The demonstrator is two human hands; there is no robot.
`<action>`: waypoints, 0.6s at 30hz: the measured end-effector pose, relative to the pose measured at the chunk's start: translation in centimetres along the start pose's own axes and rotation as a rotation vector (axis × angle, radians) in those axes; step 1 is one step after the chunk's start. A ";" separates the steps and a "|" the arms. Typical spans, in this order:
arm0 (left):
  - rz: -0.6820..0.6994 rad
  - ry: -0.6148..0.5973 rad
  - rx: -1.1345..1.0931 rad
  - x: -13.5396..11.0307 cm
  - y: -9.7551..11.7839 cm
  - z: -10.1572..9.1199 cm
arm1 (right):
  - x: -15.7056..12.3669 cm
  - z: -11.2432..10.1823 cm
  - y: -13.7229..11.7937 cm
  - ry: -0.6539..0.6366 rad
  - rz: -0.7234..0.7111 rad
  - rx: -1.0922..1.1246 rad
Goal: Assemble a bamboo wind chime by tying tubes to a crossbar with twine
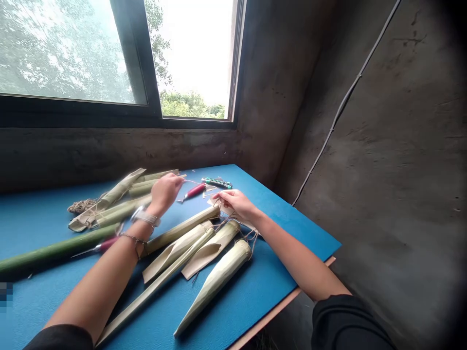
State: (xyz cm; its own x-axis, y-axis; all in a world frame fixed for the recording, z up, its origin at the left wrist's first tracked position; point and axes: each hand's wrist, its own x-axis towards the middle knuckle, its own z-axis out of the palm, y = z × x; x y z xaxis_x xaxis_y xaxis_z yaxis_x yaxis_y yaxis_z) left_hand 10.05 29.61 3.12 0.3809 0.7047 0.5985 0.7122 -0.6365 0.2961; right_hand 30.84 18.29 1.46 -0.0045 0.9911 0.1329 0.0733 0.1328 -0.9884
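Note:
My left hand, wearing a watch, is raised over the far side of the table. Its fingers are closed on what looks like an end of thin twine, which trails to the right. My right hand pinches a thin twine just above the top end of a bamboo piece. Below the hands lie several carved bamboo pieces, among them a pointed one, a scooped one and a long narrow stick. Twine is looped around several of their top ends.
A green bamboo stalk, a twine bundle and more cut bamboo lie at left. A red-handled tool and a utility knife lie at the back. A second red-handled tool is partly behind my left forearm. The blue table's edge runs along the right.

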 end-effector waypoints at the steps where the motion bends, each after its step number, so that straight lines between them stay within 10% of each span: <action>1: -0.061 0.006 -0.020 0.2 -0.7 -0.1 | 0.1 -0.1 0.1 0.004 0.016 0.036; 5: -0.106 -0.067 -0.155 0.6 -0.3 -0.4 | 0.4 -0.3 0.1 0.001 0.047 0.097; 9: 0.247 -0.124 -0.285 0.0 4.5 -0.5 | 0.3 -0.2 0.2 -0.008 0.056 0.165; 14: 0.660 -0.037 0.196 -1.7 8.2 -0.8 | 0.3 0.0 0.8 0.010 0.016 0.197; 18: 0.703 -0.051 0.344 -2.1 8.1 -0.1 | 0.4 0.2 1.1 -0.007 0.019 0.215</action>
State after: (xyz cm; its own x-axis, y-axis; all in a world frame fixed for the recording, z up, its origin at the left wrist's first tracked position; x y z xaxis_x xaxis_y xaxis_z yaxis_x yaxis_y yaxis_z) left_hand 14.95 22.94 4.32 0.8309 0.1915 0.5225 0.4334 -0.8115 -0.3918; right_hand 30.74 18.79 0.45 -0.0125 0.9934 0.1144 -0.1409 0.1115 -0.9837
